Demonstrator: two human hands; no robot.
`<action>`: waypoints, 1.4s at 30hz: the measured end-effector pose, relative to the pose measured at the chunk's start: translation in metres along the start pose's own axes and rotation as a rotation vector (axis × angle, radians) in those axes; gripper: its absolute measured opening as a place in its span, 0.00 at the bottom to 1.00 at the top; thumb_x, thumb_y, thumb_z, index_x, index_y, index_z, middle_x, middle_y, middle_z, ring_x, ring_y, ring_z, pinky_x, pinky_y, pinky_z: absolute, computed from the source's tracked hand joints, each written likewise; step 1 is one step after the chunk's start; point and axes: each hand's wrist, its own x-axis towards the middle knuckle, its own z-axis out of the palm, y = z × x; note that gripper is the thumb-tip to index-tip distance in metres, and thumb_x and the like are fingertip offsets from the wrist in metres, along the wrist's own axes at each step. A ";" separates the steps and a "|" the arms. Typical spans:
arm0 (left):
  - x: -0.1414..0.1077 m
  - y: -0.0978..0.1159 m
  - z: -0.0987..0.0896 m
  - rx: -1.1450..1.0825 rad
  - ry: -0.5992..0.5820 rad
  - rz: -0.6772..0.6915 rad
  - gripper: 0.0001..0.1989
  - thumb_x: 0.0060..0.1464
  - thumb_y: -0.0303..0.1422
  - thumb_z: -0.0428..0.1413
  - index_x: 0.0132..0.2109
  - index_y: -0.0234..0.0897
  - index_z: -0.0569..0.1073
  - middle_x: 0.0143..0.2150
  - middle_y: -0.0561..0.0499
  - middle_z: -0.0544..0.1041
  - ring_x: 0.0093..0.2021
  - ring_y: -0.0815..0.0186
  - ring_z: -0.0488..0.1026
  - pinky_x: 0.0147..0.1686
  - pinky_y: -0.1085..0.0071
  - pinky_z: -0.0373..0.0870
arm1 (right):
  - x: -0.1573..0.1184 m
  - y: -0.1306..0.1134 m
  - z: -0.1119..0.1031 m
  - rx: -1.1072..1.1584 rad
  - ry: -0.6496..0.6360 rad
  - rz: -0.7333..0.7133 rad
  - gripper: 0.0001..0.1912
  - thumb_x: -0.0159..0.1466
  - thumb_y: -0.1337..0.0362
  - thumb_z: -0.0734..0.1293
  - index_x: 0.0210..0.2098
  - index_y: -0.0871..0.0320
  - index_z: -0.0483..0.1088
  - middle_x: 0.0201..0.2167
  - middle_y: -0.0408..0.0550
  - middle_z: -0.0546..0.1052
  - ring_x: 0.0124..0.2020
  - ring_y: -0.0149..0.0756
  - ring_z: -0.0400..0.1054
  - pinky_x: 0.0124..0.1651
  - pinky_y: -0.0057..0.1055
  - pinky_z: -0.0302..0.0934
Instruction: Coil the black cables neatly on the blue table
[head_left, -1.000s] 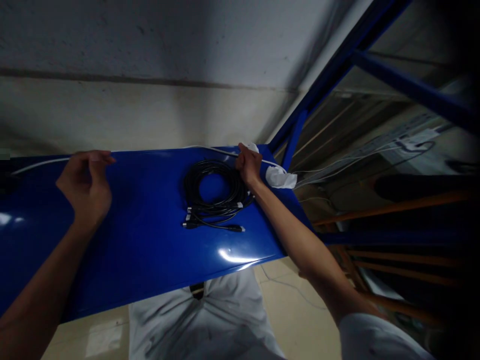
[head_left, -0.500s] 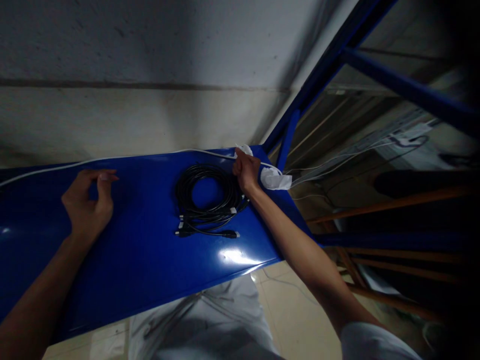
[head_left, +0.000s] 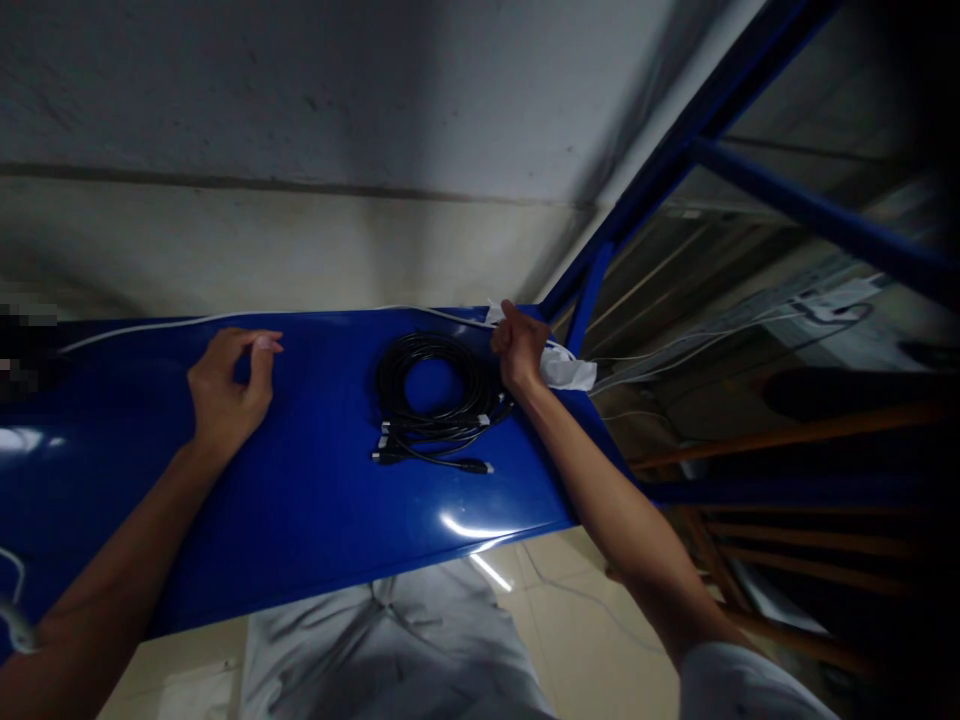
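Observation:
Over the blue table [head_left: 322, 540], my left hand [head_left: 229, 385] is closed in a loose pinch, thumb against fingertips, with nothing visible between them. To its right lies a coiled bundle of black cables [head_left: 390, 385], their plugs [head_left: 476, 466] pointing out at the near side. My right hand [head_left: 523, 345] is just beyond the coil's right edge, fingers curled in. Whether it grips anything is hidden. A white crumpled paper [head_left: 495, 312] shows right behind its fingers, and another white paper [head_left: 570, 372] lies beside the wrist.
A white cable [head_left: 165, 323] runs along the table's back edge by the wall [head_left: 300, 240]. Blue metal frame bars [head_left: 592, 295] rise at the right end. Wooden slats [head_left: 795, 435] stand beyond it. Something dark, partly blurred out [head_left: 26, 350], is at the far left.
The view has shifted, so the table and coil appear slightly farther right. My left hand has moved right toward the coil; my right hand has shifted slightly right, still curled.

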 end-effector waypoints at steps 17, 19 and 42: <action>-0.003 0.003 0.003 -0.021 -0.068 -0.054 0.10 0.72 0.40 0.55 0.44 0.46 0.80 0.42 0.48 0.84 0.45 0.55 0.82 0.55 0.54 0.75 | 0.006 -0.001 -0.005 -0.014 0.043 -0.059 0.41 0.60 0.34 0.76 0.15 0.52 0.51 0.13 0.33 0.51 0.14 0.25 0.47 0.16 0.28 0.46; -0.003 0.003 0.003 -0.011 -0.072 -0.060 0.11 0.72 0.41 0.54 0.44 0.45 0.80 0.41 0.48 0.84 0.44 0.55 0.81 0.55 0.53 0.75 | 0.005 -0.002 -0.006 0.001 0.036 -0.065 0.41 0.61 0.35 0.76 0.15 0.52 0.52 0.13 0.34 0.51 0.14 0.24 0.47 0.16 0.28 0.46; -0.002 0.003 0.002 -0.041 -0.080 0.025 0.09 0.73 0.36 0.55 0.44 0.43 0.80 0.41 0.49 0.84 0.43 0.58 0.81 0.53 0.58 0.74 | 0.007 -0.002 -0.006 0.040 0.074 -0.067 0.39 0.59 0.38 0.78 0.15 0.52 0.52 0.13 0.33 0.53 0.14 0.23 0.46 0.18 0.27 0.45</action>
